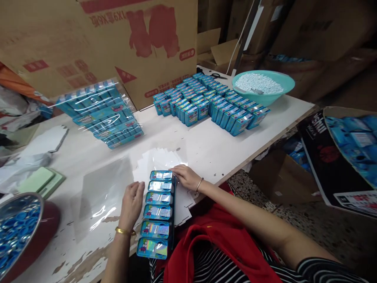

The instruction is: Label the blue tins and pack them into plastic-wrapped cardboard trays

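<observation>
A row of several small blue tins (158, 212) with shiny tops runs away from me at the table's front edge, the nearest end close to my body. Fingertips of my right hand (187, 179) grip the far right corner of this row. To the left of the tins is my left hand (131, 204), its fingers curled and pressed together, a small gap from the row. Whatever it may hold is hidden. Beneath the row lie white paper sheets (183, 204), and clear plastic bags (107, 188) lie flat on the left.
Blue boxes (203, 98) fill the table's back. Wrapped blue packs (103, 116) stand at back left before a large carton (97, 51). A turquoise basin (287, 84) holds white pieces. At left are a red bowl (48, 224) of blue pieces and a pale green scale (44, 179).
</observation>
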### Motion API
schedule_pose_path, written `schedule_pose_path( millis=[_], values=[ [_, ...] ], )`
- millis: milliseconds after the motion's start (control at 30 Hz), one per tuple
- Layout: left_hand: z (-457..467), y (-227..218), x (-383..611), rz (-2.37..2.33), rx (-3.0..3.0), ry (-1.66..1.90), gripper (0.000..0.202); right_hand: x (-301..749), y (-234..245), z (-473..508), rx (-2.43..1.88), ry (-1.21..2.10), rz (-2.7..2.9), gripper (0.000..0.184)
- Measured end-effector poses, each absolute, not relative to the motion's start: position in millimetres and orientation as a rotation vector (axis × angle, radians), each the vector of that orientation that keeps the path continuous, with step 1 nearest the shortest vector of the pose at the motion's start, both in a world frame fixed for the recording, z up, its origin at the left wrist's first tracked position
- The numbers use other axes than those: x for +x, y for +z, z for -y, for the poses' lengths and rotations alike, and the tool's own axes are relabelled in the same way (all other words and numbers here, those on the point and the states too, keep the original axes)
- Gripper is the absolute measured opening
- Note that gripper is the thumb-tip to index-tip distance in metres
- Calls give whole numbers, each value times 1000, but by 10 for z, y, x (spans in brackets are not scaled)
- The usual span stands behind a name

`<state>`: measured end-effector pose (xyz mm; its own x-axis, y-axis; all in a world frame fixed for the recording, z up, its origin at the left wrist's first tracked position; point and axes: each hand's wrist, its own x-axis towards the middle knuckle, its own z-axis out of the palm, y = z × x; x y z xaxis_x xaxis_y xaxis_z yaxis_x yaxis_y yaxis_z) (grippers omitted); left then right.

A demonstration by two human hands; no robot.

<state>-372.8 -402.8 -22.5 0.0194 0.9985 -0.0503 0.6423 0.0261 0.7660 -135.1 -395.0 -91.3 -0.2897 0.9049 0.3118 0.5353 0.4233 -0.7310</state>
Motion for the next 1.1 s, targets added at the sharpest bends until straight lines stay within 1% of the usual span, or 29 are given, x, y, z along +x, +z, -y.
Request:
schedule_pose_path(
  millis=[133,167,233,267,333,433,500,633,733,900,1100],
  values=[
    [3790,-276,-3705,-1596,2368,533,44,-1391,-821,4051,-1438,433,1963,31],
    [3735,-290,-3665,-1576,2490,466,40,-1399,-788,4067,-1523,374,1951,28],
    [3633,-311,-3581,-1555,2645,371,24,-1411,-715,4083,-1665,298,1944,18],
    [3589,-316,-3545,-1554,2694,369,18,-1415,-678,4084,-1714,274,1944,17],
    [3518,-312,-3497,-1577,2771,450,18,-1424,-606,4077,-1763,224,1929,19],
    [3468,-280,-3484,-1599,2852,600,23,-1442,-518,4066,-1750,134,1885,19],
    [3466,-261,-3496,-1569,2868,636,24,-1458,-478,4074,-1721,100,1877,21],
    [3493,-246,-3521,-1551,2707,702,23,-1474,-423,4132,-1665,87,1892,23],
    [3522,-218,-3525,-1511,2606,675,24,-1471,-380,4202,-1650,52,1929,24],
    [3590,-133,-3546,-1462,2822,618,31,-1493,-308,4300,-1646,-32,1939,25],
    [3645,-167,-3633,-1356,2718,828,28,-1572,-313,4390,-1533,-222,1962,24]
  ],
)
